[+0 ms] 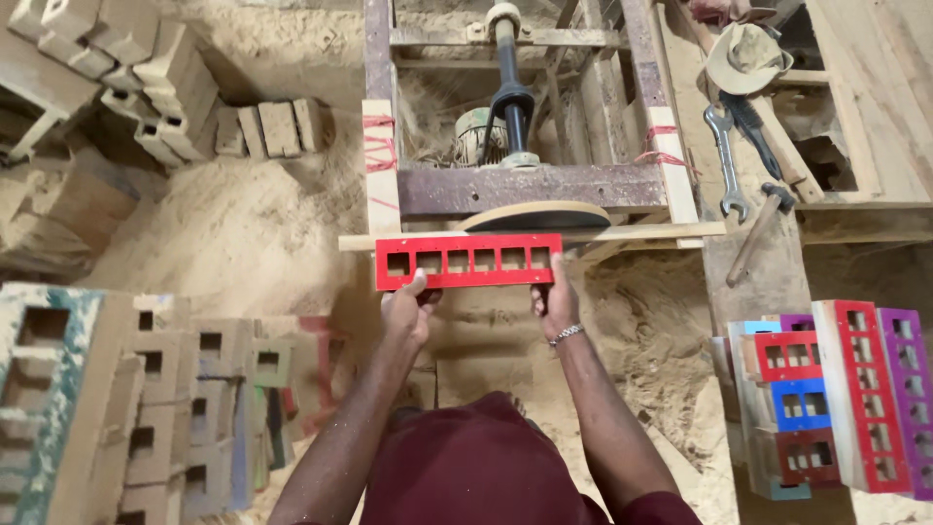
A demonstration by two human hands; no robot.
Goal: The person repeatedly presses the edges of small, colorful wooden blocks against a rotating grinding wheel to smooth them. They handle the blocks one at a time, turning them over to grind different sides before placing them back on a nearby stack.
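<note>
I see my left hand [408,313] and right hand [554,303] each pinching the red slotted wooden strip [468,261], held against the sanding disc [536,216].

The stacked blocks [146,408] at lower left are blurred and cut by the frame's edge; the painted pieces [846,399] at right run off the right edge; the sanding disc [535,216] is half hidden behind the red slotted piece [468,261]; both hands' fingertips hide behind that piece.
</note>
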